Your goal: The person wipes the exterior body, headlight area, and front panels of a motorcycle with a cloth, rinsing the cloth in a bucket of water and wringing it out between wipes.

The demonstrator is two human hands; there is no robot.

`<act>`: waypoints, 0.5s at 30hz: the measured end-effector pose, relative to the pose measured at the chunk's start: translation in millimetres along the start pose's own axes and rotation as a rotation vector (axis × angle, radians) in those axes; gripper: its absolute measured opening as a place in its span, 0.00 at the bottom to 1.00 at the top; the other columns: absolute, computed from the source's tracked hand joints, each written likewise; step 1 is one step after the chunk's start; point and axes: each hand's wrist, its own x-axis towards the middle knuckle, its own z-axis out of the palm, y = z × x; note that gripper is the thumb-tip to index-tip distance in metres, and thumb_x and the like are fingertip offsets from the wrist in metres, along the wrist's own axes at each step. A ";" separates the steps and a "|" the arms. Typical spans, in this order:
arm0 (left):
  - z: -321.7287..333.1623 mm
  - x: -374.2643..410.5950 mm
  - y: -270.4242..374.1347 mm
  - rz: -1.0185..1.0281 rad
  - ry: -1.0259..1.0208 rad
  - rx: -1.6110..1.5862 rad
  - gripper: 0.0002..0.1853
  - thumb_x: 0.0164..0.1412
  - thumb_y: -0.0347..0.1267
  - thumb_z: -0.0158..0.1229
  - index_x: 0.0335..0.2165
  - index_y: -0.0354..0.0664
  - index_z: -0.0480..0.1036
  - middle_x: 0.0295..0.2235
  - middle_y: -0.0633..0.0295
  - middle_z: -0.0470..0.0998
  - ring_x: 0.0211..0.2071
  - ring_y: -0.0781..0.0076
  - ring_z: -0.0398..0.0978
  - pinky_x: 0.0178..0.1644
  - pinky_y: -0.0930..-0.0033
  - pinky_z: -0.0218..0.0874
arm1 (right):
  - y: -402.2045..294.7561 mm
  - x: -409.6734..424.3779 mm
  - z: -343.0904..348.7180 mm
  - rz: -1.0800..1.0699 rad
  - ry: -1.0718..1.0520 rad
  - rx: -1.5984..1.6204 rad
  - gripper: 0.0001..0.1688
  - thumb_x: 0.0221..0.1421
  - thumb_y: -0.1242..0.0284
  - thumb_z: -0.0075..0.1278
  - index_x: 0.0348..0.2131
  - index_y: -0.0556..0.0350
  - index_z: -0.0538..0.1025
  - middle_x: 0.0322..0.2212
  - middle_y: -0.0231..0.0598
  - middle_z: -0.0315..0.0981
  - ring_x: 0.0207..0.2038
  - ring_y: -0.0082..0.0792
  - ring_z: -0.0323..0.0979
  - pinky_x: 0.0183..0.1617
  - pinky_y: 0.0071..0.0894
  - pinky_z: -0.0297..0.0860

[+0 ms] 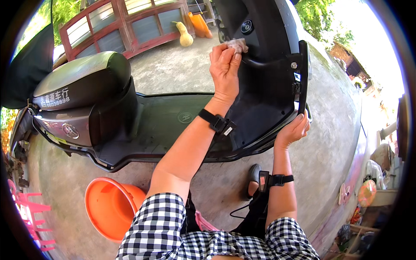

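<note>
An electric scooter (182,126) stands crosswise before me, its padded seat (84,78) at the left and its black front leg shield (263,78) at the right. My left hand (225,71) grips a crumpled, pale pinkish cloth (239,45) beside the inner face of the shield, just below the round key lock (247,27). Lower right, my right hand (293,129) has its fingers at the lower end of a black upright bar (304,78) on the scooter's front; how firmly they close on it cannot be told. Both wrists wear black straps with small devices.
An orange bucket (112,208) stands on the concrete floor near my left side. Pink plastic stools (32,214) are at the far left. Behind the scooter lie red-framed window panels (126,29), a gourd (185,35) and an orange container (199,25). Clutter lines the right edge.
</note>
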 end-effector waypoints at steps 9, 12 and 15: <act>19.0 -14.6 57.6 0.230 -0.027 0.298 0.09 0.54 0.18 0.60 0.35 0.37 0.73 0.35 0.57 0.73 0.37 0.54 0.68 0.42 0.60 0.61 | 5.3 -1.4 2.5 -0.021 0.018 -0.024 0.19 0.70 0.67 0.36 0.49 0.57 0.75 0.43 0.39 0.77 0.51 0.44 0.69 0.56 0.46 0.56; 15.5 -21.1 57.4 0.296 -0.037 0.297 0.10 0.54 0.18 0.60 0.36 0.36 0.74 0.37 0.56 0.73 0.38 0.53 0.69 0.41 0.59 0.63 | 5.4 -2.1 1.5 -0.025 0.012 -0.062 0.19 0.70 0.68 0.37 0.49 0.57 0.75 0.43 0.40 0.77 0.51 0.44 0.69 0.56 0.46 0.56; 2.9 -22.2 40.8 0.374 -0.055 0.329 0.08 0.55 0.19 0.60 0.36 0.35 0.73 0.37 0.54 0.72 0.35 0.57 0.72 0.37 0.60 0.65 | 3.6 -1.5 0.6 0.006 -0.005 -0.064 0.19 0.70 0.68 0.37 0.49 0.58 0.76 0.43 0.40 0.77 0.51 0.45 0.69 0.56 0.46 0.57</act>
